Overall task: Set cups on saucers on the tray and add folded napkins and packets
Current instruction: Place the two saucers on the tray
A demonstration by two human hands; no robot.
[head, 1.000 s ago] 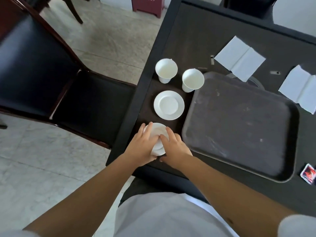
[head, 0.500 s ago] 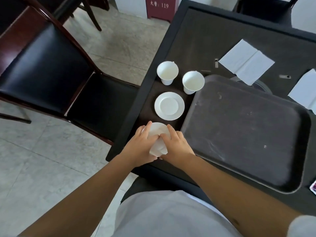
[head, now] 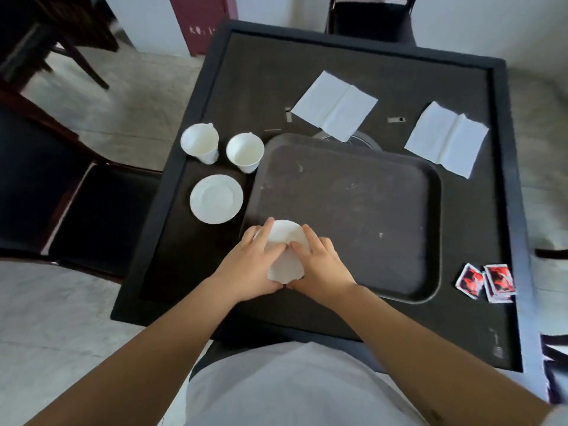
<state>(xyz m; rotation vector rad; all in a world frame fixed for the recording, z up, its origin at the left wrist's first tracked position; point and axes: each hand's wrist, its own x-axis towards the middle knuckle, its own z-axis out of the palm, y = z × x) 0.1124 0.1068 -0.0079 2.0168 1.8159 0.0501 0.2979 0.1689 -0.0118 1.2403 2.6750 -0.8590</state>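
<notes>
On the dark table [head: 233, 87], both hands' fingers [head: 267, 233] clasp a steeply tilted saucer [head: 284, 250] over the tray [head: 353, 216] corner.

- Black table [head: 246, 75], square, raised rim.
- Dark chair [head: 76, 204] at its left.
- Another chair [head: 368, 16] beyond.
- Maroon cabinet [head: 203, 20] by the wall.

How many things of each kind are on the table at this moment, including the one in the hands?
Cups: 2
Saucers: 2, one on the table, one held by both hands
Napkins: 2
Packets: 2
Tray: 1
Total: 9
</notes>
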